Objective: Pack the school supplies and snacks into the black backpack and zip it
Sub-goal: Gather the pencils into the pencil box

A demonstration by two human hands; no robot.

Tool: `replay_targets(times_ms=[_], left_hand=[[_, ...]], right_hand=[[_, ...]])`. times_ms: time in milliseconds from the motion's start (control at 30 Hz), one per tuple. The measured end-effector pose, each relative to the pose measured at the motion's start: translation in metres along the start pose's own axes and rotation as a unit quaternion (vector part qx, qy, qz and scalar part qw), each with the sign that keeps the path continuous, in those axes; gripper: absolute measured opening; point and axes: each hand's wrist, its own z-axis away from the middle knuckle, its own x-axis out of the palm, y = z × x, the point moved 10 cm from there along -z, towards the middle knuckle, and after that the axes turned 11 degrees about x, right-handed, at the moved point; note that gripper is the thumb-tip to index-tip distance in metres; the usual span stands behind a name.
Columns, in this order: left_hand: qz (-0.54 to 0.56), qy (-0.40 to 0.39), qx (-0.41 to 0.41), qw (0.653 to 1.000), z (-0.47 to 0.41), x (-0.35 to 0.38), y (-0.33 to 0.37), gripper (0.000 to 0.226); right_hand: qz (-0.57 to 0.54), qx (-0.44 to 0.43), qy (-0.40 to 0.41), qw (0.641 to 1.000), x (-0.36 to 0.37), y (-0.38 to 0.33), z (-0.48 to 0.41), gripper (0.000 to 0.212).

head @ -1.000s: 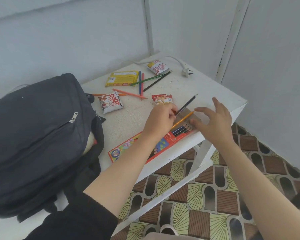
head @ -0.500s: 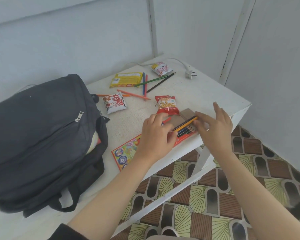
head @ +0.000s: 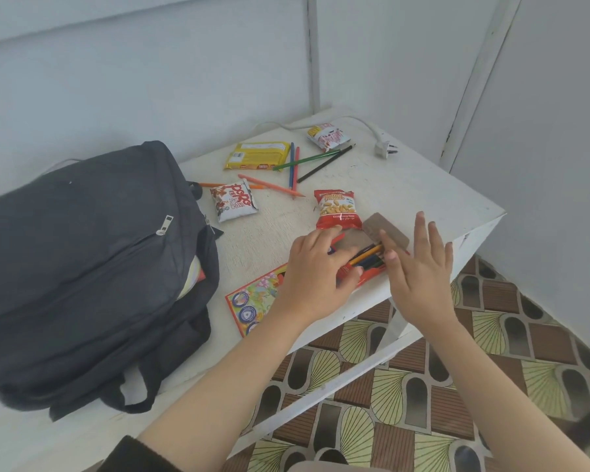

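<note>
The black backpack lies on the left of the white table, its main zip partly open. A red pencil box lies near the table's front edge, its brown flap up and coloured pencils sticking out. My left hand rests flat across the box and presses on the pencils. My right hand is spread open at the box's mouth, thumb against the flap. A red peanut packet, a white snack packet, a yellow packet and a small packet lie behind.
Several loose coloured pencils lie scattered at the back of the table. A white plug with its cable sits at the far corner. Walls close in behind and to the right. A patterned floor lies below the table's front edge.
My left hand brought two pencils down into the box and now lies flat on them. My right hand stays at the flap with its fingers more spread.
</note>
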Motion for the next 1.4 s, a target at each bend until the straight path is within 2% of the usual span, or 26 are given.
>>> replay_targets(times_ms=[133,233,333,433,600,733,867,967,1133,1200,1300,1400], left_hand=[[0.021,0.017,-0.009,1.0,0.001,-0.001,-0.002,0.038],[0.046,0.024,-0.028,0.998,0.001,-0.003,-0.005,0.038],[0.074,0.048,-0.053,0.995,-0.008,-0.018,-0.02,0.028],[0.057,0.049,-0.079,0.994,-0.024,-0.035,-0.047,0.023],[-0.016,0.008,-0.12,0.993,-0.05,-0.046,-0.115,0.028],[-0.058,-0.06,-0.146,0.986,-0.063,-0.034,-0.153,0.038],[-0.093,-0.111,-0.129,0.981,-0.068,-0.017,-0.168,0.044],[-0.097,-0.113,-0.124,0.981,-0.07,-0.012,-0.173,0.039],[-0.086,-0.078,-0.118,0.986,-0.07,-0.015,-0.18,0.023],[-0.082,-0.057,-0.114,0.988,-0.072,-0.019,-0.18,0.016],[-0.057,-0.019,-0.119,0.991,-0.075,-0.028,-0.178,0.011],[-0.003,0.046,-0.121,0.992,-0.077,-0.045,-0.173,0.01]], right_hand=[[-0.008,-0.026,-0.003,1.0,0.003,-0.004,0.004,0.059],[-0.056,-0.05,-0.006,0.997,-0.001,-0.011,0.001,0.057],[-0.132,-0.052,-0.001,0.99,-0.013,-0.025,-0.012,0.045],[-0.152,-0.058,0.023,0.986,-0.022,-0.046,-0.039,0.039],[-0.042,-0.072,-0.002,0.997,0.003,-0.082,-0.106,0.027],[0.047,-0.053,-0.035,0.997,0.036,-0.096,-0.159,0.033],[0.209,-0.093,-0.116,0.967,0.084,-0.102,-0.187,0.047],[0.26,-0.102,-0.137,0.95,0.099,-0.1,-0.201,0.05],[0.171,-0.134,-0.09,0.972,0.09,-0.109,-0.205,0.026],[0.154,-0.155,-0.099,0.971,0.09,-0.111,-0.203,0.018],[0.131,-0.178,-0.116,0.968,0.089,-0.109,-0.198,0.014],[0.075,-0.189,-0.092,0.975,0.07,-0.111,-0.188,0.011]])
